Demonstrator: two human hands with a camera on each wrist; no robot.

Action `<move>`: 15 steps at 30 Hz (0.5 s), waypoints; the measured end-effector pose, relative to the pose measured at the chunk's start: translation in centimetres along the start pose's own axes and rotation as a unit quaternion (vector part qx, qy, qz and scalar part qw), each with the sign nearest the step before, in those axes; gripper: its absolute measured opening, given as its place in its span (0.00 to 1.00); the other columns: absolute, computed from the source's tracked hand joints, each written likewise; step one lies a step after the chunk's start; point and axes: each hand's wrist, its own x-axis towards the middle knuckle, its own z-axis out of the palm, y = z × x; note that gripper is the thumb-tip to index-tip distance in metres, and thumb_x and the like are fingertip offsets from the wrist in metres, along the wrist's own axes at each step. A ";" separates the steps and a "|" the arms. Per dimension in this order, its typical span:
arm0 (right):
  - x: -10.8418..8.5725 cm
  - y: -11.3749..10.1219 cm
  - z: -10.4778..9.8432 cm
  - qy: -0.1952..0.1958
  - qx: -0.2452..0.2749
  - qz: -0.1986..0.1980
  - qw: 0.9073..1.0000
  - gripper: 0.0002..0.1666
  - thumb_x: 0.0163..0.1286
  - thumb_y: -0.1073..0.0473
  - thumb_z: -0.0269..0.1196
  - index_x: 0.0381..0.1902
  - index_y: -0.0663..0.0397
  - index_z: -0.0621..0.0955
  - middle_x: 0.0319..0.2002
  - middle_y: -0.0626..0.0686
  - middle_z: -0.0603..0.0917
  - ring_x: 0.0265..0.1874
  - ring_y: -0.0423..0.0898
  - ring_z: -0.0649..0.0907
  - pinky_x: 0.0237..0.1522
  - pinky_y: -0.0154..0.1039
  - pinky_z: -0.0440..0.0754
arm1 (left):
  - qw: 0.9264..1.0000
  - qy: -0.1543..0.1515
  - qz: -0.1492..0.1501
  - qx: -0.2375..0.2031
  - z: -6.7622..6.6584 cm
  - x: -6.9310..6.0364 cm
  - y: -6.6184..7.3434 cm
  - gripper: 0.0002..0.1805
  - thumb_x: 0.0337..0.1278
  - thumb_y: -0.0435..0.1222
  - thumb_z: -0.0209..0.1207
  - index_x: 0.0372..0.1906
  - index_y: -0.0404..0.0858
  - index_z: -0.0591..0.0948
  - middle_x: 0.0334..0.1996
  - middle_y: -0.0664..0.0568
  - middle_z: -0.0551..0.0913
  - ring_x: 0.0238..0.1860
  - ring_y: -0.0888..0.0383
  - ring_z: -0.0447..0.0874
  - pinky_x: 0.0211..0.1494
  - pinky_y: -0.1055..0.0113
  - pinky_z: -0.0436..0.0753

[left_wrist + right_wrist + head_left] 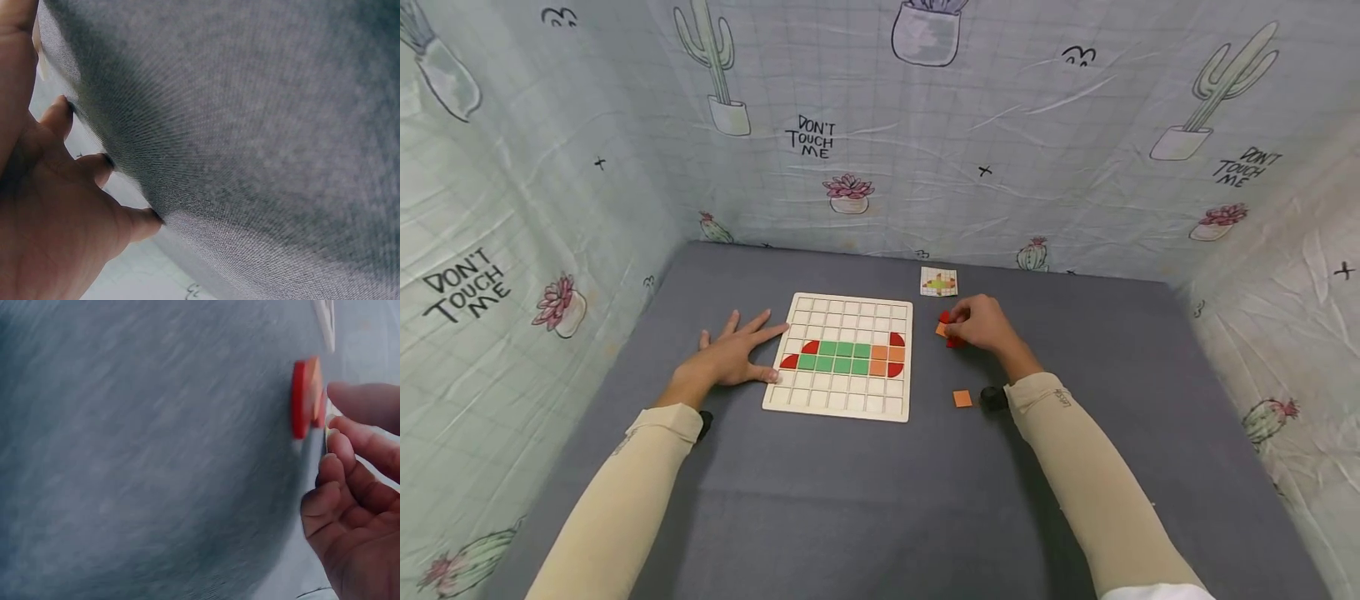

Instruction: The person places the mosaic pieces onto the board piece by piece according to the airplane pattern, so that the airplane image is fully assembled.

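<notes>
A pale gridded board lies on the table. Across its middle run green squares, orange squares and rounded red pieces. My left hand is spread at the board's left side, its thumb and index finger at the edge; in the left wrist view other fingertips touch the cloth. To the right of the board, my right hand bends its fingers over a small group of red pieces and an orange piece. Whether it pinches one of them is hard to see.
A small pattern card lies behind the right hand. One orange square sits alone nearer me, left of the right wrist's black camera. Printed fabric walls stand behind and beside the grey table.
</notes>
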 end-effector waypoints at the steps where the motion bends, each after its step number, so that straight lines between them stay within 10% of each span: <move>1: -0.1 0.3 0.0 -0.003 -0.002 0.016 1.000 0.09 0.68 0.61 0.70 0.41 0.63 0.88 0.35 0.58 0.87 0.29 0.49 0.80 0.31 0.38 0.77 | 1.000 -0.001 -0.001 0.002 0.0 0.0 0.0 0.58 0.50 0.68 0.68 0.84 0.64 0.53 0.88 0.51 0.38 0.84 0.29 0.24 0.72 0.15 0.32; 15: 0.0 1.0 0.5 -0.018 -0.015 0.064 0.998 0.15 0.65 0.55 0.75 0.41 0.61 0.85 0.34 0.55 0.83 0.32 0.49 0.77 0.33 0.38 0.74 | 1.000 -0.004 -0.005 -0.003 -0.3 -0.3 0.5 0.57 0.52 0.66 0.69 0.84 0.63 0.54 0.88 0.50 0.38 0.84 0.29 0.24 0.72 0.16 0.32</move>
